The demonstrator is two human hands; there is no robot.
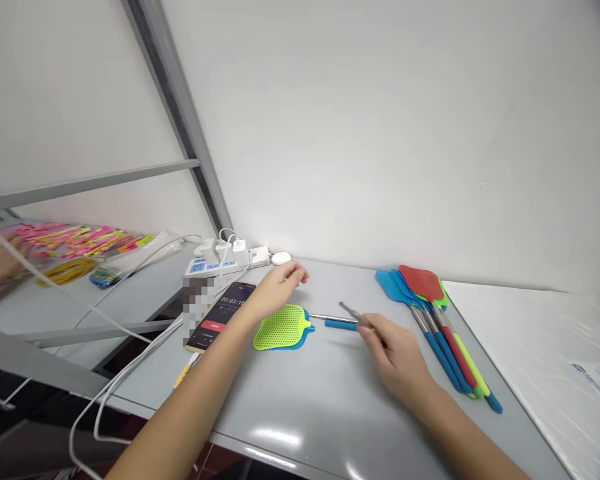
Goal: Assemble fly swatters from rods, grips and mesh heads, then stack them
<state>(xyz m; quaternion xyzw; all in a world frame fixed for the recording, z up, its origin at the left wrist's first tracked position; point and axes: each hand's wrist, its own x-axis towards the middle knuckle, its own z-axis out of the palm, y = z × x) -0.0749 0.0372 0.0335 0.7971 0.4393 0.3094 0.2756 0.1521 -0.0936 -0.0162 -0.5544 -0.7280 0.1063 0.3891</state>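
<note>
My left hand [280, 283] is raised just above the head of a yellow-green fly swatter [280, 328], its fingers loosely curled and nothing visible between them. That perforated head lies over a blue swatter head [300, 343]. A thin metal rod and a blue handle [341, 325] extend from the heads to the right. My right hand [395, 353] is closed around a slim grey metal rod [350, 311] whose narrow end points up and left. What the palm covers of the rod is hidden. Several fly swatters, with a red head [421, 283] on top, lie fanned to the right.
A phone [225, 313] showing a timer lies at left, plugged into a cable. Behind it are a power strip [213, 268] with chargers and a white round disc [281, 258]. White cables cross the left side. Beyond a grey metal frame [180, 107], another person's hand [0, 260] is near colourful strips [80, 239].
</note>
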